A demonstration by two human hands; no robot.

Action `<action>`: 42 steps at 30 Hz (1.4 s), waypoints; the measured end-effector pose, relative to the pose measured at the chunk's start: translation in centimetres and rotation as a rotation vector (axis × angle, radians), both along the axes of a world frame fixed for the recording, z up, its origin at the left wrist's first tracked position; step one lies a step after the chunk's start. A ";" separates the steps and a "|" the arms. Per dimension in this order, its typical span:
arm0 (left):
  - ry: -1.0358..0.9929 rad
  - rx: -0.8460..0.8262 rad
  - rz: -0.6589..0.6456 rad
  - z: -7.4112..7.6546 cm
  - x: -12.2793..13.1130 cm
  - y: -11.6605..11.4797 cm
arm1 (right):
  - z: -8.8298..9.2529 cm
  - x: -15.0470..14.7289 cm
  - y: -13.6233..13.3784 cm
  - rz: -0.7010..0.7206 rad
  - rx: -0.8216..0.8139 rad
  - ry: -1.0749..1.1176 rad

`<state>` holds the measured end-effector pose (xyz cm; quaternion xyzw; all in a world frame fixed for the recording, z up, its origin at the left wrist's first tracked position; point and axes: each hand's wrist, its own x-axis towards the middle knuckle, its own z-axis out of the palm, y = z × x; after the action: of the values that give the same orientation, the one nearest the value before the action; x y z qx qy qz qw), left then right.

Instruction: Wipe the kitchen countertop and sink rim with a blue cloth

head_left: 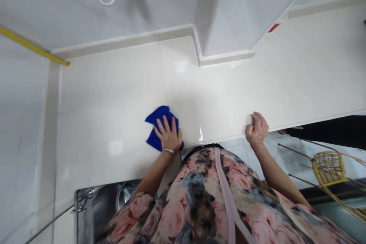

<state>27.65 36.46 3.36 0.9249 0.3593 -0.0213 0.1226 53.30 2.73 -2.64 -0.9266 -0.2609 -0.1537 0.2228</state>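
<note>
Spread flat on a blue cloth [156,143], my left hand [169,135] presses it against the cream countertop [114,95], left of centre near the front edge. The cloth is crumpled, with corners sticking out to the left, and a bracelet circles my left wrist. My right hand [257,127] rests at the counter's front edge, right of centre, with its fingers curled in and no object visible in it.
A metal sink [97,207] with a faucet is at the lower left. A wall pillar [228,19] juts over the counter's back edge. A yellow pipe [34,47] runs along the left wall. At the right are a woven chair [328,167] and a person's dark-clothed leg [334,131].
</note>
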 end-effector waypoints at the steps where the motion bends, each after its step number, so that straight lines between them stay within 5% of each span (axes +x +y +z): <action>1: 0.003 -0.032 -0.054 0.1 1.5 -1.0 | 0.0 0.0 0.0 0.001 0.002 0.002; 11: -0.149 -0.149 -0.368 -0.8 16.0 -6.8 | -0.3 -0.2 0.5 -0.006 0.031 -0.001; 15: -0.159 -0.135 -0.428 -0.7 18.1 -7.4 | 0.0 -0.1 0.7 -0.021 0.015 -0.018; 18: -0.177 -0.128 -0.492 -0.6 17.7 -5.7 | -0.1 0.1 0.4 -0.019 0.009 -0.018; 22: -0.214 -0.107 -0.493 -0.4 16.0 -0.4 | -0.4 0.3 0.1 0.014 0.013 0.000; 30: -0.233 -0.024 0.002 0.6 10.3 14.4 | -0.7 0.7 -0.2 0.063 0.036 -0.069; 36: -0.221 0.066 0.312 0.5 0.9 23.4 | -1.5 1.3 -0.7 0.116 0.073 -0.112; 42: -0.149 0.149 0.676 0.4 -10.6 27.5 | -1.4 1.2 -0.7 0.120 0.066 -0.098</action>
<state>17.09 63.92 3.78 0.7590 0.6359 0.1142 0.0806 54.54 2.02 -4.09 -0.8929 -0.3215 -0.1936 0.2488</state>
